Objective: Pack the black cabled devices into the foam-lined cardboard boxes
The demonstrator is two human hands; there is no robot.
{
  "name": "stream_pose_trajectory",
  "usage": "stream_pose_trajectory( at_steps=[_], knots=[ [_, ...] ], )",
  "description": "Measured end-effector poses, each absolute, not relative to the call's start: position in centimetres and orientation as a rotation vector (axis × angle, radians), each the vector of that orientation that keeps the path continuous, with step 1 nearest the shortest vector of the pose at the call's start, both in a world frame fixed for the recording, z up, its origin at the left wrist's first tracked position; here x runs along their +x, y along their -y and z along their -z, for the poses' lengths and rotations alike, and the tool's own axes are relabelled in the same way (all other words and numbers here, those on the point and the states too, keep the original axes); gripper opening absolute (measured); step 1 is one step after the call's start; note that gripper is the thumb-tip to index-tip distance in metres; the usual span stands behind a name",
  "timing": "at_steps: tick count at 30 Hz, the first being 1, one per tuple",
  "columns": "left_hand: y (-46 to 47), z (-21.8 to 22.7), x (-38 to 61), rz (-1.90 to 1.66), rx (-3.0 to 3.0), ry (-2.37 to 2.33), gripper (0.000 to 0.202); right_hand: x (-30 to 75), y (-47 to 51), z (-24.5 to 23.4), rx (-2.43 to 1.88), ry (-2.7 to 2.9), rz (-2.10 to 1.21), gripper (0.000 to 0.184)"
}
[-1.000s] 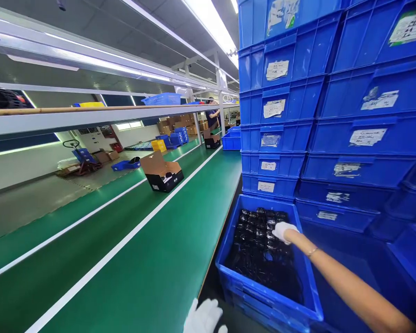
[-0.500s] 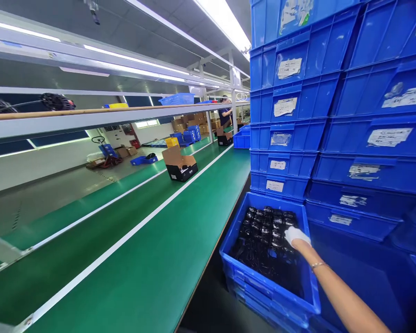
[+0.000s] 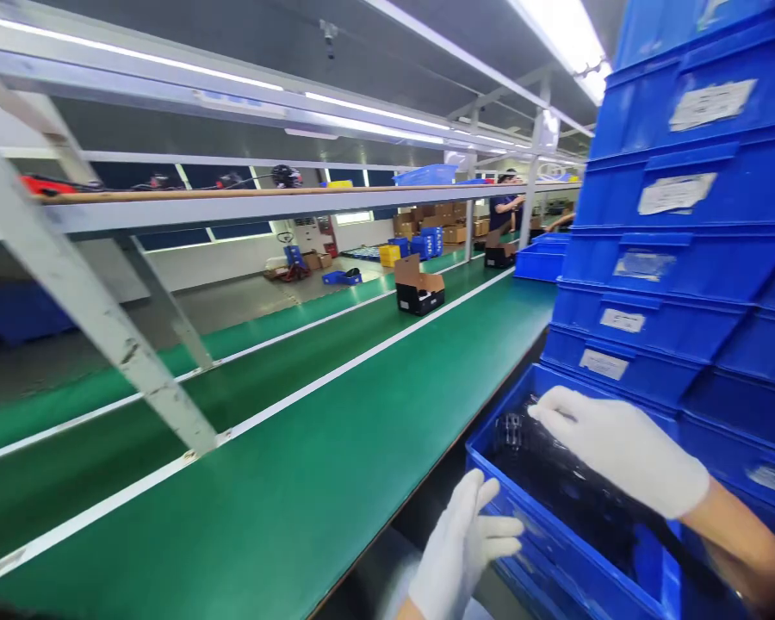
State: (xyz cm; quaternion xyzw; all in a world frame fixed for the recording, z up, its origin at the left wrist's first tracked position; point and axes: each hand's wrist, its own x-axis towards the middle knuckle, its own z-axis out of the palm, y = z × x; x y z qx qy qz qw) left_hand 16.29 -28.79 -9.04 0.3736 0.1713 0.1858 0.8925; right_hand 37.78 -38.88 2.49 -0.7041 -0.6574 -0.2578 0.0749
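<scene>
My right hand (image 3: 620, 448), in a white glove, is closed on a clear plastic bag with a black part (image 3: 555, 452) inside, lifted just above the open blue crate (image 3: 542, 542) of similar black bagged parts (image 3: 574, 508). My left hand (image 3: 461, 547), also gloved, hovers open with fingers spread at the crate's near left rim, holding nothing.
A tall stack of labelled blue crates (image 3: 678, 258) fills the right side. A green conveyor belt (image 3: 310, 405) with white lines runs away to the left, carrying an open black cardboard box (image 3: 419, 288). A metal frame post (image 3: 103, 319) slants over the belt. Another person (image 3: 505, 207) stands far down the line.
The view has swung left and closer to the crate. My right hand has risen from the pile with a bagged black part, and my left hand has come up beside the crate's rim.
</scene>
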Motion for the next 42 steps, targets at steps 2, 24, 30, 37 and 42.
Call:
stream_pose_trajectory(
  at_steps=[2, 24, 30, 37, 42],
  knots=[
    [29.4, 7.5, 15.5, -0.374, 0.654, -0.199, 0.078, 33.8, 38.1, -3.2, -1.908, 2.197, 0.911, 0.027],
    [38.2, 1.5, 5.1, -0.864, -0.095, -0.05, 0.056, 20.7, 39.0, -1.6, -1.22, 1.93, -0.33, 0.026],
    [39.9, 1.6, 5.0, -0.816, -0.048, -0.013, 0.055, 20.2, 40.7, -2.5, -1.227, 1.849, -0.249, 0.03],
    [39.8, 2.0, 4.4, -0.804, 0.025, 0.061, 0.054, 20.3, 41.1, -2.1, -1.248, 1.946, -0.562, 0.035],
    [37.4, 1.9, 4.8, -0.834, -0.03, 0.086, 0.062, 20.2, 37.3, -2.4, -1.289, 1.858, -0.629, 0.03]
  ],
)
